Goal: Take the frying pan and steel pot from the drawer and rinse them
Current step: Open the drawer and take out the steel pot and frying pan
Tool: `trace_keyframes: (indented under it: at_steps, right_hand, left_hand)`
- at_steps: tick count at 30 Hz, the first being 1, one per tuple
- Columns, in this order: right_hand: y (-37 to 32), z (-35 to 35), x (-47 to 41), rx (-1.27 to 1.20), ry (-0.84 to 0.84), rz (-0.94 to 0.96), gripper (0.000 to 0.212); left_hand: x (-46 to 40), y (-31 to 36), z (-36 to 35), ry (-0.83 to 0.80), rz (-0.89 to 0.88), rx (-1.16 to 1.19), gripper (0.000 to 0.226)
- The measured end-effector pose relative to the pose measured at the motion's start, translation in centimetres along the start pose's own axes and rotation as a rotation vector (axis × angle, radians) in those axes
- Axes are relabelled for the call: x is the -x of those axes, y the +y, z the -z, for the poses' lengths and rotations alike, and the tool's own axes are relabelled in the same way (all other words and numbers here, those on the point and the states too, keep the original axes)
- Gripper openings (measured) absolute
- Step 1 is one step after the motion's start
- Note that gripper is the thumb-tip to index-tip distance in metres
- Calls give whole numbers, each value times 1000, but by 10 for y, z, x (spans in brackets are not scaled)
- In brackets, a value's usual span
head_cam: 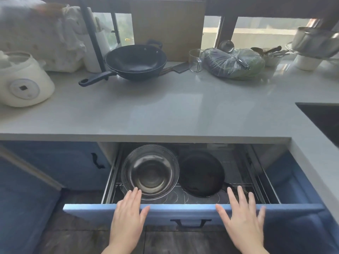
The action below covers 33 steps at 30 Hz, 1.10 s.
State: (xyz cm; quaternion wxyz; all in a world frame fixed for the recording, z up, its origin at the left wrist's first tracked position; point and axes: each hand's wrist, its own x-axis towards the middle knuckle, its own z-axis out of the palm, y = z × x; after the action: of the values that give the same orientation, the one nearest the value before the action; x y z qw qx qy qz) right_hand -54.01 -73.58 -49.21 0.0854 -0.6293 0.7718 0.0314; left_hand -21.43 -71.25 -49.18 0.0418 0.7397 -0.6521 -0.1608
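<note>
Hands [185, 219] flat over drawer [183, 210]; wok [135, 61] on counter [165, 110].

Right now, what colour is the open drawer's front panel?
Light blue, with a dark handle; the drawer front shows best in the head view.

Drawer [102, 210] sitting open under counter [165, 110]. Pot [150, 171] lying in drawer's left half, frying pan [200, 173] just right of it, both on wire rack [236, 173]. Left hand [128, 215] hovering over drawer front w/ fingertips at pot's near rim; right hand [242, 217] hovering over front edge, right of pan. On counter: wok [135, 61] sitting at back center, rice cooker [22, 79] far left, bagged greens [233, 63] to the right of wok. Sink [322, 118] sitting at right edge.
</note>
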Motion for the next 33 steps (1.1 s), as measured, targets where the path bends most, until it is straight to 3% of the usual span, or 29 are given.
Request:
trace_keyframes:
  at_steps: [7,12,17,19,26,30,33]
  right_hand:
    - [5,2,23,9,-9,-8,84]
    - [5,5,31,-10,-36,-19,84]
    - [6,12,35,36,-99,-9,87]
    - [6,18,36,26,-123,18,87]
    - [-13,30,-15,-230,-85,445,82]
    - [-38,25,-61,-175,-144,668,87]
    - [-61,19,-90,-80,-171,751,90]
  left_hand:
    - [21,-2,-5,-76,24,27,81]
    - [27,1,-1,-25,27,66,123]
    - [31,8,12,-72,51,31,83]
    - [30,6,15,-86,30,30,82]
    - [3,-25,33,-26,-186,-64,83]
    - [-20,-44,42,-3,-236,-137,85]
    - [-44,-64,46,-53,-242,-181,101]
